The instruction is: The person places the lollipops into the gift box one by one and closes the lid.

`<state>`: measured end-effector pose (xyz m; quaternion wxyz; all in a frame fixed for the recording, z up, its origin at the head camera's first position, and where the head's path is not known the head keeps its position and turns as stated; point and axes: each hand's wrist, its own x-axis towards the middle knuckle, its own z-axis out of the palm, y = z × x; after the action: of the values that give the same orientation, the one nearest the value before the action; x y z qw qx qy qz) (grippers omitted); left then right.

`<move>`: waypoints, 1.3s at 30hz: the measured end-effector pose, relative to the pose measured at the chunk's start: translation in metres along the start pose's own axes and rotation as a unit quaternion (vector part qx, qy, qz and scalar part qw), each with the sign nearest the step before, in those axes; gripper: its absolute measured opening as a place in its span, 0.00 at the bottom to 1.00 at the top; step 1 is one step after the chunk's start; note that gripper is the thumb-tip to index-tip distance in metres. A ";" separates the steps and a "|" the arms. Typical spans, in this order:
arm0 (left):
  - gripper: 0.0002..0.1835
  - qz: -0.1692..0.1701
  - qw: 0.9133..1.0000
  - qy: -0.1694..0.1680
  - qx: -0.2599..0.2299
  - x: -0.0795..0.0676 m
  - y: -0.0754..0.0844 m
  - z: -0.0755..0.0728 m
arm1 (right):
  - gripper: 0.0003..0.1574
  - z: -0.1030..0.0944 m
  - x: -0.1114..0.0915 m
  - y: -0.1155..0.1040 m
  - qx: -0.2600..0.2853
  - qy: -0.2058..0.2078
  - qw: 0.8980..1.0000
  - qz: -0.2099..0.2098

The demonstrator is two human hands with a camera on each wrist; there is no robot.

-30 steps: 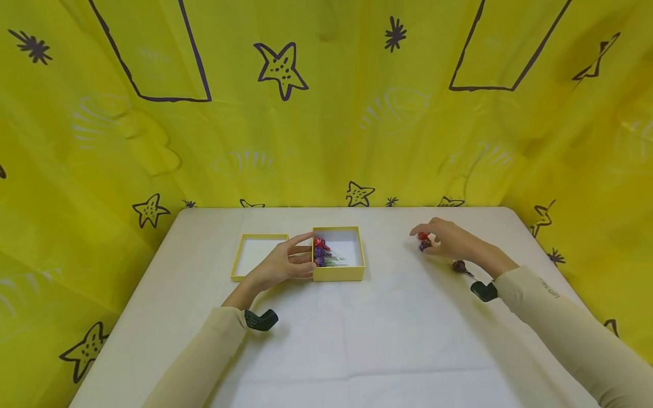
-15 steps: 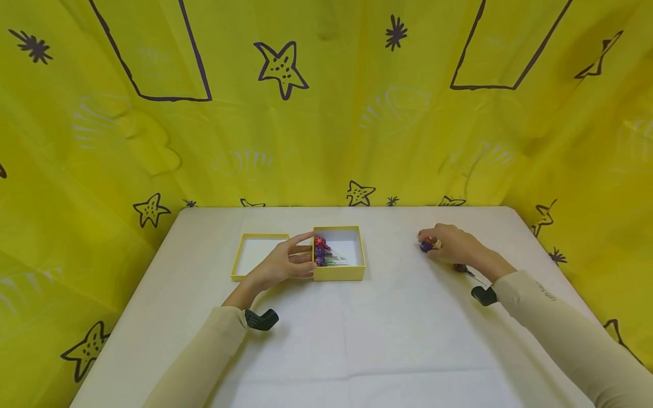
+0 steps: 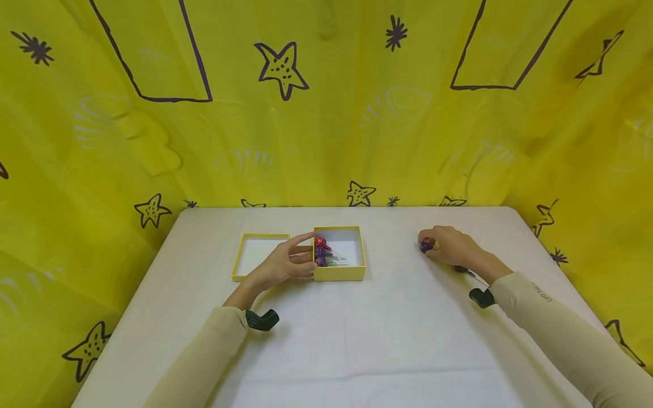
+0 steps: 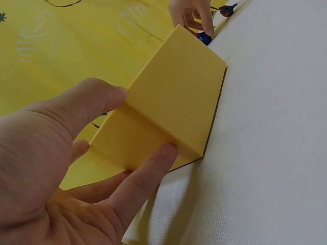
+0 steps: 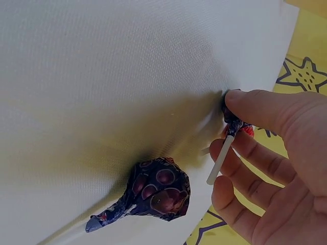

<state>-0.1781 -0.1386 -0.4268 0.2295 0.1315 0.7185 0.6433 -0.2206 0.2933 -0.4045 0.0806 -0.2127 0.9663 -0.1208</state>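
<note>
My left hand [image 3: 283,263] lies against the left wall of a yellow box [image 3: 339,274], fingers spread and fairly straight. Its fingertips touch the wall in the left wrist view, where the box [image 4: 179,87] hides its own inside. Several lollipops [image 3: 320,252] with red and purple wrappers lie in the box's left part. At the right, my right hand [image 3: 451,246] pinches a purple-wrapped lollipop [image 5: 233,109], thumb on its head and white stick showing. A red-wrapped lollipop [image 5: 248,130] is partly hidden behind it among the fingers. Another dark-wrapped lollipop [image 5: 161,189] lies on the cloth beneath the wrist.
A shallow yellow-edged box lid [image 3: 260,236] lies left of the box, white inside up. White cloth [image 3: 388,340] covers the table. A yellow curtain [image 3: 326,130] with starfish drawings hangs behind and at both sides.
My right hand has come down over the red and purple lollipops, and its fingers have closed in, covering the red one in the head view. My left hand and the box have stayed put.
</note>
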 end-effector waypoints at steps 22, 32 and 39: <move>0.46 0.005 1.000 -0.004 -0.011 -0.001 0.002 0.000 | 0.16 -0.004 0.000 -0.004 -0.001 -0.006 1.000 -0.010; 0.45 0.001 1.000 -0.003 0.001 -0.001 0.003 0.001 | 0.12 -0.019 0.008 -0.008 0.018 -0.017 0.993 -0.118; 0.44 0.002 1.000 -0.002 -0.001 -0.004 0.004 0.002 | 0.15 -0.039 0.015 -0.027 0.051 -0.039 0.992 -0.108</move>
<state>-0.1746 -0.1382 -0.4222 0.2298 0.1339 0.7170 0.6444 -0.2315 0.2715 -0.3613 0.1153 -0.3160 0.9263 -0.1695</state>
